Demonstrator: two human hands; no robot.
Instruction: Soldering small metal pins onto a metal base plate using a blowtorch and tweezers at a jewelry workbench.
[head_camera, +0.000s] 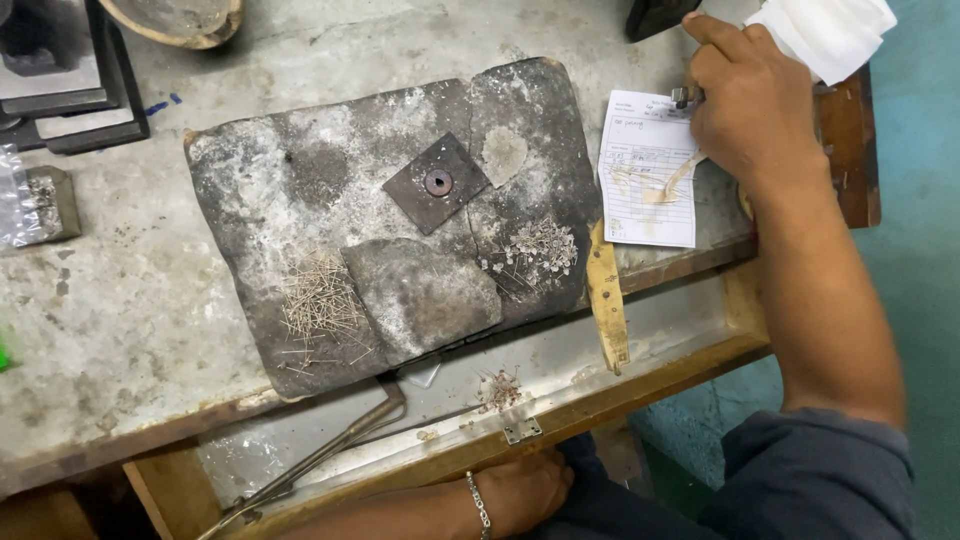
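At the far left of the grey surface (120, 300), a small metal block (52, 200) sits beside a clear plastic bag (18, 195), apart from the central work area. The centre carries a cracked, scorched soldering slab (300, 180), which serves as a heat-proof base. On it lie a loose heap of thin wire pins (318, 305) at lower left, a square metal plate (437, 183) with a round washer at its middle, and a cluster of small headed findings (535, 250) at lower right, the two stocks lying well apart. Below the slab, an open wooden drawer tray (650, 330) juts from the surface edge, positioned to catch dropped pieces; long metal tongs (330, 450) and a few stray findings (497, 388) lie in it. The left hand (525, 490), wearing a bracelet, rests at the drawer front; whether it grips anything cannot be told. Right of the slab lies a printed paper slip (648, 170). The right hand (745, 105) pinches a small metal tool (682, 97) at the slip's top edge, just beside folded white paper (830, 30).
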